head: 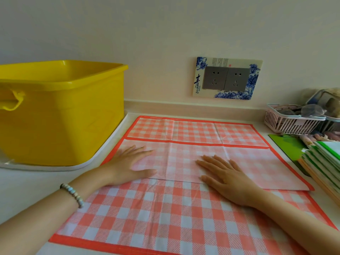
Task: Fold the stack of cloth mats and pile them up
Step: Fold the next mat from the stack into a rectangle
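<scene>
On the white counter, centre: coral-and-white checked cloth mat [165,214], part-folded.
Left hand [128,162] and right hand [226,177] lie flat on its pale turned-over flap [184,159], fingers straight, gripping nothing. Risk: the thin cloth may slide under the palms, skewing the edges; the crease may spring open.

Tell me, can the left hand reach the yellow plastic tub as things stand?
Probably yes. The left hand lies flat on the red-and-white checked cloth mat, holding nothing, and nothing stands between it and the yellow plastic tub.
</scene>
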